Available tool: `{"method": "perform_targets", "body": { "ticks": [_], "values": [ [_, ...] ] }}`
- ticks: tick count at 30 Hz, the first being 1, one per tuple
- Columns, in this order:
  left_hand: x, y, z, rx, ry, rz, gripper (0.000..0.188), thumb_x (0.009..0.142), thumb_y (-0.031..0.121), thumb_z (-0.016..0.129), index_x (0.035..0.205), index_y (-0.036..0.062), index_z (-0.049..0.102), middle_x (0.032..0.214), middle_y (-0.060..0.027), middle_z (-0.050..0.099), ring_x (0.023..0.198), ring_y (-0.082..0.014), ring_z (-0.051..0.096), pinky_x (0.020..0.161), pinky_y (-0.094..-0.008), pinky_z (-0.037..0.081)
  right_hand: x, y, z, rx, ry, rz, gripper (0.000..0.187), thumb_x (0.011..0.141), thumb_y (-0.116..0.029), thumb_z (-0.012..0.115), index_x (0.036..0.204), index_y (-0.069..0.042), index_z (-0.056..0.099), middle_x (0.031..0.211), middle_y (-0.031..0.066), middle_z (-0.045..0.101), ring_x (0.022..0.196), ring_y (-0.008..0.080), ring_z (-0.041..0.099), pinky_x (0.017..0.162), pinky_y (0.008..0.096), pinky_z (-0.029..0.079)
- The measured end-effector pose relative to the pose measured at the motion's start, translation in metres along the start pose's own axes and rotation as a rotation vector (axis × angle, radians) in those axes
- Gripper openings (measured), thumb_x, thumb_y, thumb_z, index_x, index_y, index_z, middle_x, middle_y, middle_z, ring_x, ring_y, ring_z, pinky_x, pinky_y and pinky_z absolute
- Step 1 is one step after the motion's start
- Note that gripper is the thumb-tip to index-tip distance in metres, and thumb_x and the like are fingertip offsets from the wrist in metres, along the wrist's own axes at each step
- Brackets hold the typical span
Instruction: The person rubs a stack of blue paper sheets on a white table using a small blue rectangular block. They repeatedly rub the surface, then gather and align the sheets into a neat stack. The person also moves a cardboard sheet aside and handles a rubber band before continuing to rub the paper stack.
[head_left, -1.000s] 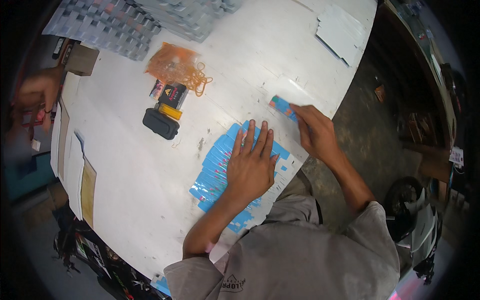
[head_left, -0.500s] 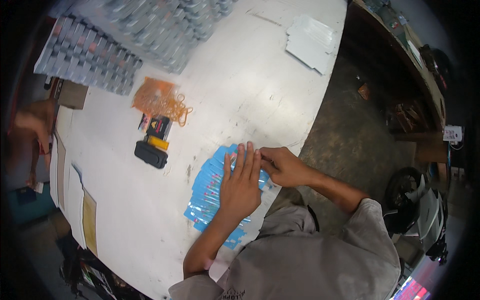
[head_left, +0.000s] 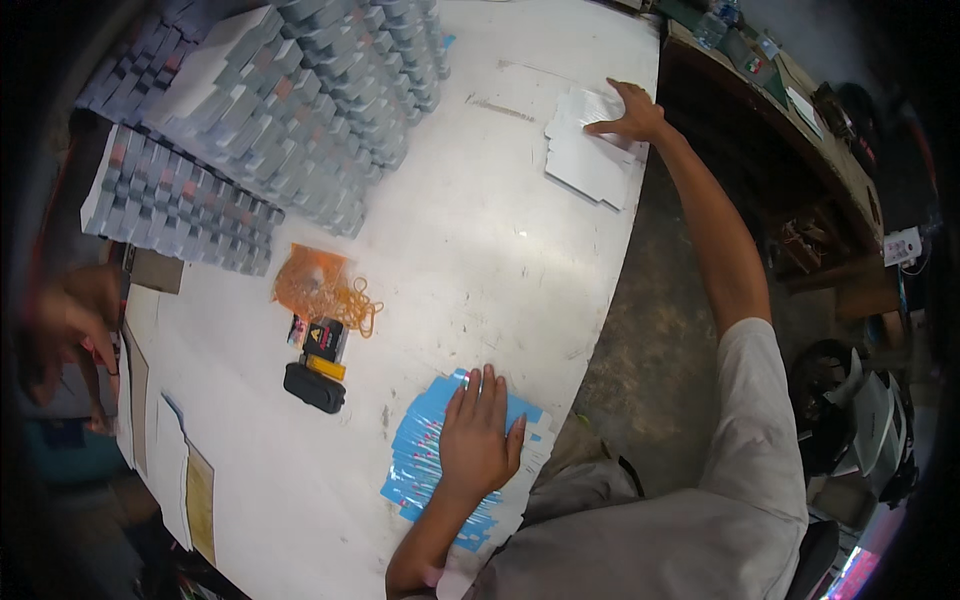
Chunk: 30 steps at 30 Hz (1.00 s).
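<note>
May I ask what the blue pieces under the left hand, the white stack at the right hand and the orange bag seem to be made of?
The blue pieces look like glossy coated card, given the glare. The white stack is probably smooth card, with crisp stepped edges. The orange bag seems thin, glossy plastic, being partly see-through.

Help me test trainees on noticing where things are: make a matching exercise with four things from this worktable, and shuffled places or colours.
Things:
1. Left hand
2. Right hand
3. Rubber bands
4. Oblong case

Places or colours:
A. At the white stack, near the edge of the table
B. Black
C. Flat on the fanned blue cards
D. Beside the orange bag

Right pairs: 1-C, 2-A, 3-D, 4-B
</note>
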<state>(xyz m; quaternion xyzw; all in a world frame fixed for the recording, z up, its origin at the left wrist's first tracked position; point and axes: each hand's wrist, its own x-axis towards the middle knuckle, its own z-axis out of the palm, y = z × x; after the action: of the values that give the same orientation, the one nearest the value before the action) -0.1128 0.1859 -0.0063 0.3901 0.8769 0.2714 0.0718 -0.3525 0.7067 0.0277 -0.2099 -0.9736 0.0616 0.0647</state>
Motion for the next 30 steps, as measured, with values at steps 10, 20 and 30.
{"method": "perform_targets", "body": {
  "ticks": [10, 20, 30],
  "values": [
    [-0.004, 0.003, -0.012, 0.098, -0.010, -0.001, 0.062, 0.099, 0.033, 0.061, 0.145, -0.0087, 0.053, 0.158, -0.0292, 0.045, 0.149, -0.0482, 0.040, 0.122, -0.0617, 0.027, -0.074, -0.055, 0.008, 0.036, -0.267, -0.150, 0.135, 0.057, -0.070, 0.090, 0.167, -0.023, 0.027, 0.163, 0.0234, 0.041, 0.152, 0.0422, 0.036, 0.119, 0.0725, 0.019],
    [-0.004, -0.001, -0.009, 0.031, -0.003, -0.016, 0.069, 0.104, 0.043, 0.056, 0.148, -0.0097, 0.049, 0.158, -0.0301, 0.043, 0.149, -0.0465, 0.039, 0.124, -0.0601, 0.025, -0.263, -0.117, -0.002, 0.082, -0.057, -0.536, 0.065, 0.094, -0.032, 0.072, 0.153, -0.015, 0.052, 0.158, 0.0215, 0.047, 0.150, 0.0414, 0.039, 0.123, 0.0644, 0.023],
    [-0.004, 0.000, -0.006, 0.032, 0.014, -0.041, 0.066, 0.106, 0.034, 0.054, 0.154, -0.0089, 0.042, 0.160, -0.0313, 0.041, 0.151, -0.0450, 0.037, 0.125, -0.0543, 0.027, -0.331, -0.171, 0.017, 0.287, 0.092, -0.630, 0.037, 0.094, -0.010, 0.071, 0.130, -0.005, 0.069, 0.101, 0.0209, 0.063, 0.092, 0.0384, 0.062, 0.083, 0.0446, 0.049]
  ]
}}
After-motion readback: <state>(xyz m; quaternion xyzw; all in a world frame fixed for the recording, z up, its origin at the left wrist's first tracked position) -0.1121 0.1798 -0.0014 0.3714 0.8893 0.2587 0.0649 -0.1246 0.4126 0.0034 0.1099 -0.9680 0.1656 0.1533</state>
